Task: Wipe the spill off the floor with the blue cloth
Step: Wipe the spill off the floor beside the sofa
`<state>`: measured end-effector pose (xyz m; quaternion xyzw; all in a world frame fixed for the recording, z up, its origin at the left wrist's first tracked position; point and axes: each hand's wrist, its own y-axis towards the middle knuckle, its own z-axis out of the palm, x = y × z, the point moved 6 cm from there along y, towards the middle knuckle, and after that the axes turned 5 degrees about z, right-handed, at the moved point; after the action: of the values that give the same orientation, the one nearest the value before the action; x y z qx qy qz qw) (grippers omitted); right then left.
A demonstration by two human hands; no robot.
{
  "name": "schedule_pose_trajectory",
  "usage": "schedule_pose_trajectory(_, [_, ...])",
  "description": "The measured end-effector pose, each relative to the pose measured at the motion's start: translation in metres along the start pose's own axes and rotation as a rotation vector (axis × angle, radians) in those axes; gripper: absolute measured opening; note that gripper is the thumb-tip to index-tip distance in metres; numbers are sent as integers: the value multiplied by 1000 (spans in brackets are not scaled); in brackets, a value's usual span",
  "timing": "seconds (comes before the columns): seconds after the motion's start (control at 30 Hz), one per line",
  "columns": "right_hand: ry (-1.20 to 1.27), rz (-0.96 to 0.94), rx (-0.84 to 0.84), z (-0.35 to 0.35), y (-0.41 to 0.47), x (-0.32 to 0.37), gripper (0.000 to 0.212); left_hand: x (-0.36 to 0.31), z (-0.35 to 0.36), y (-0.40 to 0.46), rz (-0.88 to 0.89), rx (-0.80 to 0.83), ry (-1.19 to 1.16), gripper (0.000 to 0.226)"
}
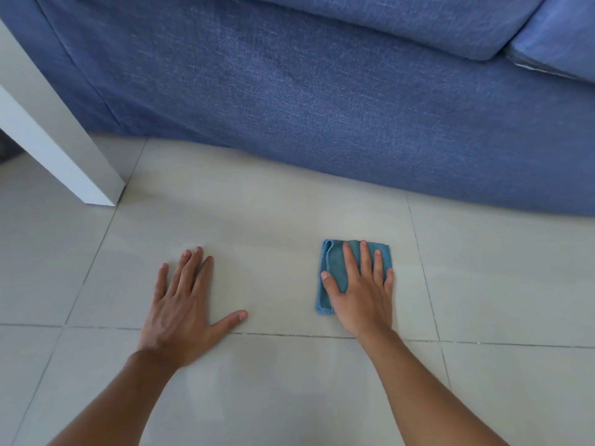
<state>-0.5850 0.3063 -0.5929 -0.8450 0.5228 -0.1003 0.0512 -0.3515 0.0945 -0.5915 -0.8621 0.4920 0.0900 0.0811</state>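
Blue cloth: folded into a small pad, lying flat on the tiled floor, in front of the sofa and well apart from it.

Right hand: palm down on the cloth, fingers straight and slightly spread, pressing flat rather than gripping; the cloth's left edge and far edge show beyond the hand.

Left hand: flat on the bare tile, well apart from the cloth, fingers extended, thumb out to the side, holding nothing.

Spill: no wet patch can be told apart from the pale tile.

Sofa: blue fabric, front panel reaching the floor, cushions above.

Table leg: white, at the left, standing on the tile beside the sofa's corner.
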Motion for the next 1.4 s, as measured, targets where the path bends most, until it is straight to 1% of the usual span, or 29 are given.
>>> schedule_pose_trajectory(0.07, [-5,40,9,-3,22,-1,80,0,0,0,2,1,1,116])
schedule_pose_trajectory(0.17, [-23,50,24,-7,53,8,81,1,-1,-1,-6,9,-8,115])
schedule_pose_trajectory(0.37, [-22,-44,55,-9,102,63,83,0,-3,1,6,14,-26,112])
schedule_pose_trajectory(0.5, [-27,-194,67,-8,122,126,80,8,-6,-7,9,-6,-64,109])
schedule_pose_trajectory(0.67, [-67,-394,86,-2,125,207,80,41,-14,-36,-72,-49,-83,106])
schedule_pose_trajectory(0.83, [-90,-560,117,14,93,263,79,62,-21,-58,-144,-63,-85,103])
schedule_pose_trajectory(0.97, [-76,-735,168,26,45,282,80,66,-26,-69,-199,-77,-96,103])
schedule_pose_trajectory(1.03, [-64,-847,168,30,19,275,80,72,-29,-79,-224,-84,-106,107])
schedule_pose_trajectory(1.1, [-59,-921,150,31,7,258,79,81,-32,-90,-254,-76,-107,116])
schedule_pose_trajectory(1.2, [-73,-938,156,26,13,243,81,95,-36,-103,-336,-66,-109,128])
schedule_pose_trajectory(1.3, [-94,-920,169,26,18,263,84,104,-36,-117,-388,-42,-93,140])
schedule_pose_trajectory(1.4, [-99,-983,204,33,11,297,85,112,-35,-133,-452,-51,-105,147])
